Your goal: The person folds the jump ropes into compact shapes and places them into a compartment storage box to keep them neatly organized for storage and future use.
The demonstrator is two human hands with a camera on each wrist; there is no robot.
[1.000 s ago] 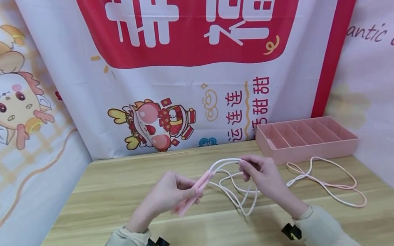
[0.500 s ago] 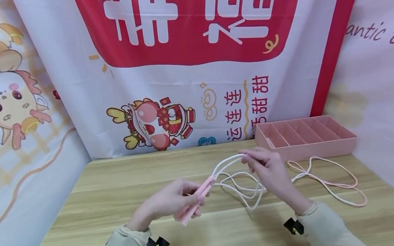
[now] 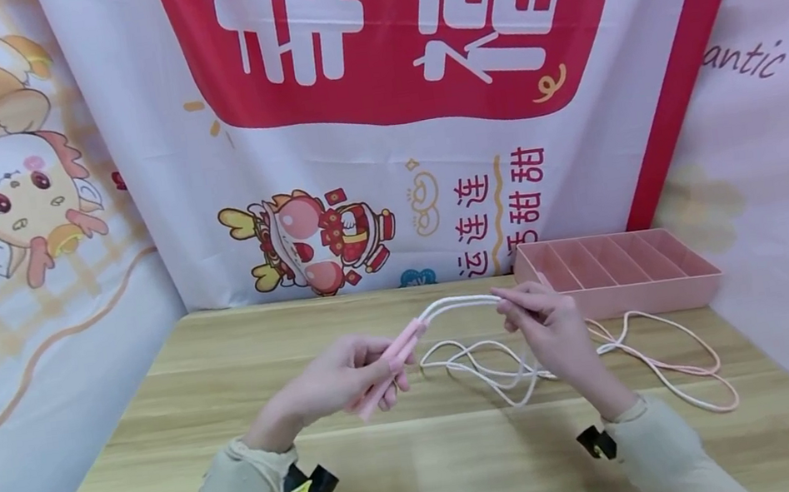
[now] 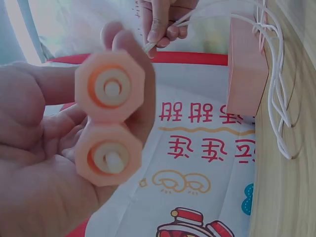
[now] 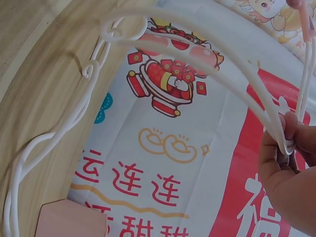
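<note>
Left hand [image 3: 355, 373] curls thumb and fingers round both pink handles [image 3: 406, 340], laid side by side, likely so the pair stays as one bundle; right hand [image 3: 553, 329] pinches the doubled white rope [image 3: 459, 302] a little out from the handles; between the two grips both strands arch clear of the table [image 3: 427, 477], probably held up so they run parallel, not tangled; from the right pinch the rest drops to slack loops [image 3: 517, 404] on the wood below, between the grips, and further loops lie out past the right wrist; pink divided box [image 3: 644, 298] sits behind and right of the right grip, up against the backdrop cloth [image 3: 321, 155], apparently pushed back out of the working area.

Hidden or unclear: right hand and forearm cover where near and outer loops join, so one continuous rope is likely but not confirmed; crossings in the slack are hard to trace; right wrist view cuts off the handles at its upper corner and the box at its lower edge; left wrist view shows hollow handle ends with pale cores, knot or stopper can't tell; compartment floors mostly out of sight.
</note>
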